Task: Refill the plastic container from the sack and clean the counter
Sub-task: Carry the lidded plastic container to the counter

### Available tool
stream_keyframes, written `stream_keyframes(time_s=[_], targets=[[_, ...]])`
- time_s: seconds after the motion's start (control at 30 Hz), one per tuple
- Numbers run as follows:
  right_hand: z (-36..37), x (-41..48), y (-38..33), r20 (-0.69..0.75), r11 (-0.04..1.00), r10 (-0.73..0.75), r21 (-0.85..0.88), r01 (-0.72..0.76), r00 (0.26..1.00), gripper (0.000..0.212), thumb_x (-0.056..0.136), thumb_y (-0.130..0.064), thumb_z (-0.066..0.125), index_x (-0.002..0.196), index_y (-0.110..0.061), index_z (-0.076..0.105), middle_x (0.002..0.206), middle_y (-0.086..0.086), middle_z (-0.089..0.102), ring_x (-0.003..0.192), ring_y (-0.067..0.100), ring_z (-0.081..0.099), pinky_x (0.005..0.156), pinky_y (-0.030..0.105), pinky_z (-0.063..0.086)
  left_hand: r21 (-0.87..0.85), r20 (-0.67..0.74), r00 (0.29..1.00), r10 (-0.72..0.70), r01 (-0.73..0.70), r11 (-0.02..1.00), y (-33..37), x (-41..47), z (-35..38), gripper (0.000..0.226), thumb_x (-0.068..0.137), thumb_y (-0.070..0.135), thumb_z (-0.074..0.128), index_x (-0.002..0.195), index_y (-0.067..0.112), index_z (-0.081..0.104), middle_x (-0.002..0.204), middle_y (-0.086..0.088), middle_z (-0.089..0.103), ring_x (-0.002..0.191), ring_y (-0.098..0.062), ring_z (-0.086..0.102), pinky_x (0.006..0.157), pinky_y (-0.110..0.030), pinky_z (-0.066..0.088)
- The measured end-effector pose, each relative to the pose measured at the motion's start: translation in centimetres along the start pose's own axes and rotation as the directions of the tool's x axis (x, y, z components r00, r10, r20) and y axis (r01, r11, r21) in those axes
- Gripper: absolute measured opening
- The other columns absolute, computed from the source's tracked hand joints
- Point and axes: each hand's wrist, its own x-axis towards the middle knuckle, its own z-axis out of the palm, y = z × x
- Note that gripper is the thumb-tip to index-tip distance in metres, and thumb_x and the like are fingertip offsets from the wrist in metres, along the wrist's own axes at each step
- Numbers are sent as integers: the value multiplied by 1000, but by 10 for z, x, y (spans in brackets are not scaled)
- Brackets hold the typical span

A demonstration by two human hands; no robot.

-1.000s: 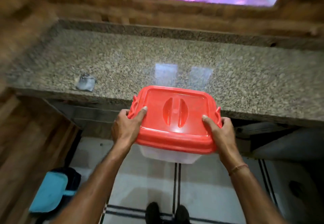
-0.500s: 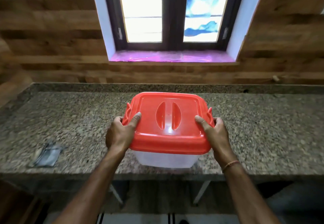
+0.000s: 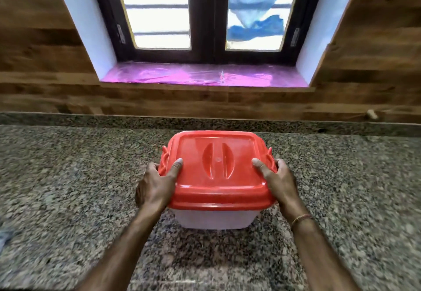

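Observation:
A clear plastic container (image 3: 214, 219) with a red lid (image 3: 216, 170) is over the middle of the speckled granite counter (image 3: 68, 188), at or just above its surface. My left hand (image 3: 155, 185) grips its left side with the thumb on the lid. On the right side, my right hand (image 3: 278, 181) holds it the same way. The lid is closed and its side clips are up. No sack is in view.
A wood-panelled wall (image 3: 45, 62) and a dark-framed window (image 3: 205, 17) with a pink-covered sill (image 3: 200, 75) rise behind the counter. A small grey object (image 3: 4, 233) lies at the counter's far left edge, mostly cut off.
Both hands have carried the container from in front of the counter's edge up and forward over the counter. The view has tilted upward, so the floor is gone from sight.

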Motion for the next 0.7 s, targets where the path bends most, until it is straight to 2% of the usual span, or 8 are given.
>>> stream_keyframes(time_s=[0.07, 0.17, 0.27, 0.33, 0.43, 0.5, 0.63, 0.7], targets=[[-11, 9, -2, 11, 1000, -6, -16, 6, 1000, 66, 88, -54, 70, 142, -24, 46, 118, 2, 66, 92, 21, 73, 78, 45, 64, 7, 36, 999, 11, -11, 1000, 7, 2, 10, 75, 87, 73, 56, 129, 11, 53, 100, -7, 69, 75, -23, 66, 63, -31, 52], [-21, 16, -1, 33, 1000, 1, -27, 0, 999, 52, 95, -48, 62, 141, -32, 46, 113, -1, 66, 92, 22, 73, 78, 47, 64, 115, 74, 996, 51, -59, 992, 17, 5, 16, 68, 91, 71, 50, 128, 14, 52, 82, 5, 58, 63, -10, 57, 51, -22, 39], [-19, 21, 0, -14, 989, -24, -147, 22, 1000, 43, 99, -45, 54, 135, -22, 51, 106, 5, 70, 82, 22, 75, 68, 45, 66, 105, 146, 988, 44, -60, 993, 20, 15, 18, 69, 91, 76, 42, 120, 15, 56, 81, 2, 63, 65, -13, 63, 49, -22, 44], [-18, 24, 0, -39, 977, -39, -212, 30, 998, 42, 101, -46, 50, 132, -19, 52, 100, 4, 70, 78, 21, 74, 65, 42, 65, 15, 213, 977, 9, -13, 1000, 24, 23, 17, 69, 92, 74, 40, 113, 11, 59, 82, -2, 68, 63, -14, 67, 41, -20, 48], [-20, 29, -3, -26, 970, 3, -242, -9, 1000, 47, 100, -57, 47, 124, -17, 56, 96, 4, 71, 76, 21, 74, 63, 38, 64, -122, 270, 963, -2, 36, 992, 23, 32, 14, 77, 91, 76, 34, 98, 6, 65, 83, -14, 75, 67, -27, 75, 59, -37, 64], [-21, 33, -4, -16, 967, 42, -250, -45, 999, 55, 97, -65, 45, 118, -16, 57, 96, 6, 72, 76, 24, 75, 64, 39, 64, -147, 277, 961, -13, 56, 988, 19, 36, 16, 78, 93, 74, 32, 95, 5, 67, 84, -16, 76, 72, -32, 77, 66, -47, 65], [-20, 40, 0, -35, 967, 74, -240, -81, 997, 63, 90, -77, 43, 104, -18, 61, 95, 10, 74, 78, 30, 75, 71, 50, 65, -211, 309, 948, -74, 144, 967, 12, 45, 20, 73, 100, 67, 30, 90, 4, 65, 73, -10, 68, 61, -23, 70, 57, -34, 60], [-19, 39, 0, -35, 969, 85, -229, -91, 996, 67, 89, -78, 42, 100, -16, 62, 92, 11, 74, 76, 31, 75, 71, 48, 65, -311, 344, 929, -141, 254, 916, 3, 49, 19, 68, 102, 62, 30, 84, 4, 63, 66, -7, 61, 56, -20, 64, 56, -33, 57]])
